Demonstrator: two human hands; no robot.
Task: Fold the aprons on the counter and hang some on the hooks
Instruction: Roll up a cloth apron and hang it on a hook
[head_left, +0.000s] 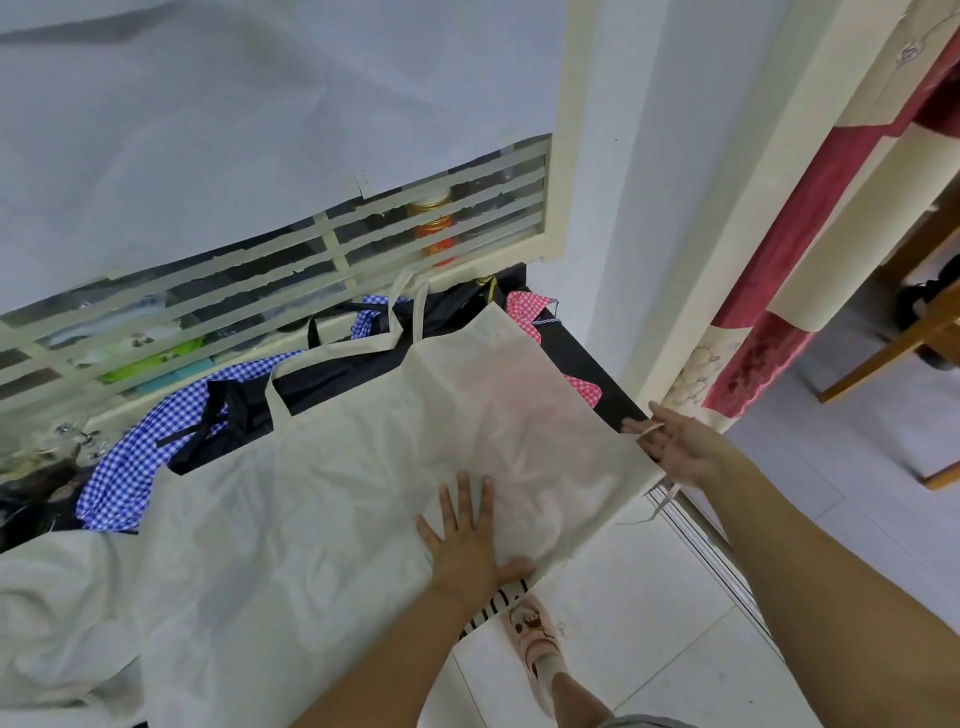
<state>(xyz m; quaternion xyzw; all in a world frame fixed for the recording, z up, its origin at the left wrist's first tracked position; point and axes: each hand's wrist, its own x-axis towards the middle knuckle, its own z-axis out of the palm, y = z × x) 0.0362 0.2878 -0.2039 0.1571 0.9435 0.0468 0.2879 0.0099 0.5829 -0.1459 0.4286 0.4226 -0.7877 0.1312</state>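
Head view shows your 2 hands on a big cream apron (337, 493) that lies spread out on the dark surface (605, 382). Your left hand (467, 540) lies flat on the cloth near the front edge. Its fingers are straight and spread wide, pressing down and holding nothing. Your right hand (675, 449) is at the right corner of the same apron. Its thumb and curled fingers pinch the edge there, and a thin tie string runs across the fingers. The neck loop (410, 296) of the cream apron points away from you, toward the window bars (332, 244). Under and behind the cream apron more aprons lie in a heap: a blue checked apron (150, 447) on the left, a black apron (337, 371) in the middle, and a red checked apron (527, 309) at the far right. A black and white striped cloth (493, 605) peeks out below the front edge, just by your left wrist. Behind the bars you can see 2 orange jars (434, 228), 1 above the other. A red and cream curtain (810, 249) hangs on the right. Down on the white floor (649, 623) is 1 foot in a pink slipper (535, 639).
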